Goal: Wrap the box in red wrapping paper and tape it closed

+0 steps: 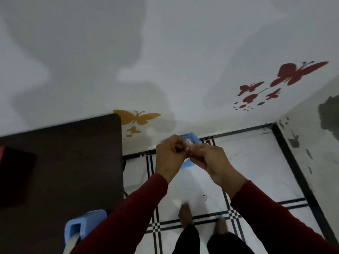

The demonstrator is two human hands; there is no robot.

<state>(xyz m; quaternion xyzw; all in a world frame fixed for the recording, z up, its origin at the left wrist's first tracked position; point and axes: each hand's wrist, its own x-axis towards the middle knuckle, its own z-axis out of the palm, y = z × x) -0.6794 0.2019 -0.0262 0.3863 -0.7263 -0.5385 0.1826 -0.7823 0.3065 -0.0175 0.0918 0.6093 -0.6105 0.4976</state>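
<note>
My left hand [169,156] and my right hand [209,158] meet in front of me above the tiled floor, fingers curled round a small roll of clear tape [189,143] held between them. The image is blurred, so I cannot tell which fingers pinch the tape's end. A dark red shape, the wrapping paper or the wrapped box [15,173], lies at the far left on the dark brown table [77,162], well away from both hands.
A blue plastic stool [191,137] stands by the wall behind my hands. Another blue stool [80,228] sits at the table's near corner. My bare feet [185,215] stand on white tiles with black lines. Butterfly stickers [286,79] mark the wall.
</note>
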